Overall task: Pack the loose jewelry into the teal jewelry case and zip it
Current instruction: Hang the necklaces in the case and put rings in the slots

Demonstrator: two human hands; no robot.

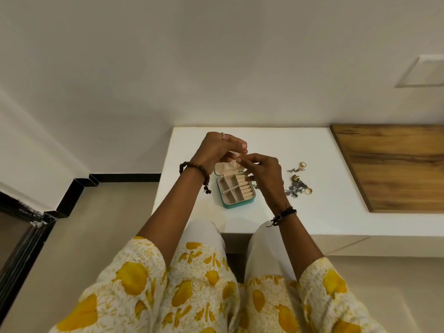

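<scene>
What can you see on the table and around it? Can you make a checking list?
Surface: white table, wood panel at its right.
Job's things: teal case lies open, its visible compartments look empty; loose jewelry lies right of it, including gold rings.
Clutter: nothing seen.
Hands: left hand and right hand meet above the case, fingertips pinched together; what they hold is too small to tell.
Cables: nothing seen.
Surroundings: pale wall, beige floor, dark skirting.
</scene>
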